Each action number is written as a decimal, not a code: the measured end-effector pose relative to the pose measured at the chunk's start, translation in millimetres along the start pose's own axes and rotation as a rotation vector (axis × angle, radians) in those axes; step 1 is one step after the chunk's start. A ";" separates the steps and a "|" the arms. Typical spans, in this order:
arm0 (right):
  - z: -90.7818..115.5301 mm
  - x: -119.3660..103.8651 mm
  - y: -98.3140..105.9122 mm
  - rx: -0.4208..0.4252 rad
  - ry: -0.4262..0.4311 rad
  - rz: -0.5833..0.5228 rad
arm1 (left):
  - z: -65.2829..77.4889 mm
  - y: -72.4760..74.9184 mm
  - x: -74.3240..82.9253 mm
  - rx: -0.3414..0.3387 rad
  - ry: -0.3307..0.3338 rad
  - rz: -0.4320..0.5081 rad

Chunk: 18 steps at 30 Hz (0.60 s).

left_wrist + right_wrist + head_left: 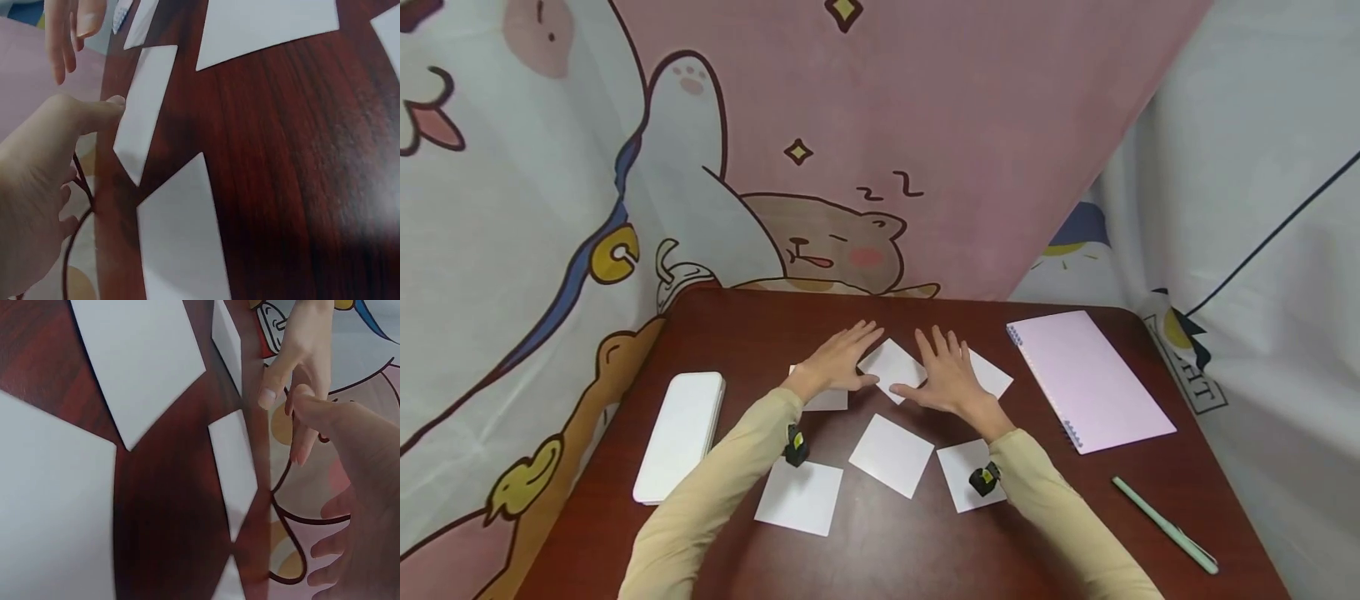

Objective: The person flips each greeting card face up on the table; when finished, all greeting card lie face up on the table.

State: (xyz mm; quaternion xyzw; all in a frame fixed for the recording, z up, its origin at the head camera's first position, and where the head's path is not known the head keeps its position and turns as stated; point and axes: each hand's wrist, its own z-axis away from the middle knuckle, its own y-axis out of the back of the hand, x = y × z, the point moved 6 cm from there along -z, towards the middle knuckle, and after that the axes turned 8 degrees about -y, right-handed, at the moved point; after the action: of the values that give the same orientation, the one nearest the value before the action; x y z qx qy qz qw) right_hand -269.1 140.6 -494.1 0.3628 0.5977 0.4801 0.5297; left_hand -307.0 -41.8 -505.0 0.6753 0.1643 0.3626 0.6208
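Evidently, both hands are empty: the left hand (pixel 837 362) and the right hand (pixel 949 379) reach forward with fingers extended and thumbs held apart, gripping nothing. Between them lies the middle back card (pixel 891 367), flat on the dark red-brown table (pixel 745 337). The left back card (pixel 829 400) is partly hidden by the left wrist, the right back card (pixel 991 373) by the right hand (whether any finger touches a card is hard to tell). Nearer the person lie the left front card (pixel 800 497), the middle front card (pixel 891 456) and the right front card (pixel 958 475), all white. A white box-like object (pixel 679 437) lies left; a pink spiral notebook (pixel 1090 379) and a green pen (pixel 1165 525) lie right.
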 end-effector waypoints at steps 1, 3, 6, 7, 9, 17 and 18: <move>-0.4 -0.5 -3.4 -0.005 0.001 0.004 | -1.7 -2.7 -0.6 -0.009 -0.004 -0.002; -1.3 -2.0 -9.7 -0.016 0.002 0.006 | -5.2 -7.1 -1.2 -0.018 -0.021 -0.001; -2.6 -4.8 -17.5 -0.026 0.006 0.001 | -11.2 -11.2 -0.4 -0.031 -0.042 0.031; -3.0 -5.5 -19.5 -0.029 0.005 0.003 | -13.6 -12.4 0.1 -0.035 -0.046 0.039; -3.6 -7.0 -23.8 -0.041 0.005 0.005 | -18.7 -15.5 0.4 -0.050 -0.037 0.054; -9.2 -13.0 -35.2 -0.046 0.035 0.033 | -32.9 -25.4 -2.6 -0.114 0.034 0.119; -10.2 -12.5 -35.4 -0.045 0.028 0.034 | -34.0 -25.6 -2.9 -0.111 0.036 0.129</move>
State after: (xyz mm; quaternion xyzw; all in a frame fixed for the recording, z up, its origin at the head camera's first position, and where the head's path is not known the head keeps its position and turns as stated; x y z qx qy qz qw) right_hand -274.3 117.2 -524.8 0.3538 0.5879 0.5075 0.5212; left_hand -326.6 -14.8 -531.6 0.6423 0.1111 0.4226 0.6297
